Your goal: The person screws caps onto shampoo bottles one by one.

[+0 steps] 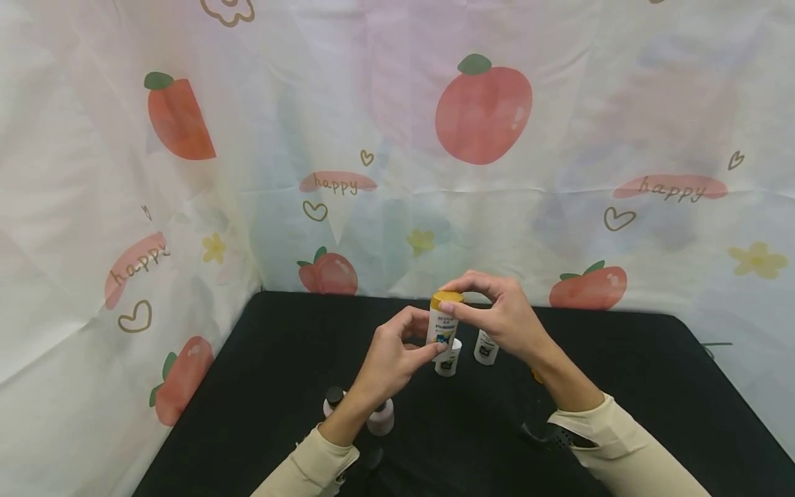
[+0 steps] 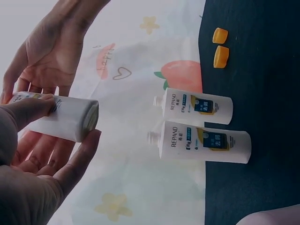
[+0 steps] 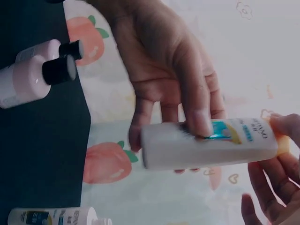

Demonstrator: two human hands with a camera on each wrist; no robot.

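A white bottle [image 1: 439, 326] with a yellow cap [image 1: 448, 298] is held up, tilted, above the black table. My left hand [image 1: 386, 359] grips its body between thumb and fingers. With thumb and fingers, my right hand [image 1: 511, 319] pinches the cap at the top. Below and behind it stand two white bottles, one [image 2: 199, 107] beside the other [image 2: 206, 143]; both lack caps and show narrow necks in the left wrist view. On the cloth near them lie two loose yellow caps [image 2: 220, 35], mostly hidden by the right arm in the head view.
Two pink bottles with black caps, the nearer one [image 3: 30, 82] plainly seen, stand by my left forearm. The table has a black cloth [image 1: 298, 345]. A printed fabric curtain [image 1: 397, 138] hangs behind and at the left.
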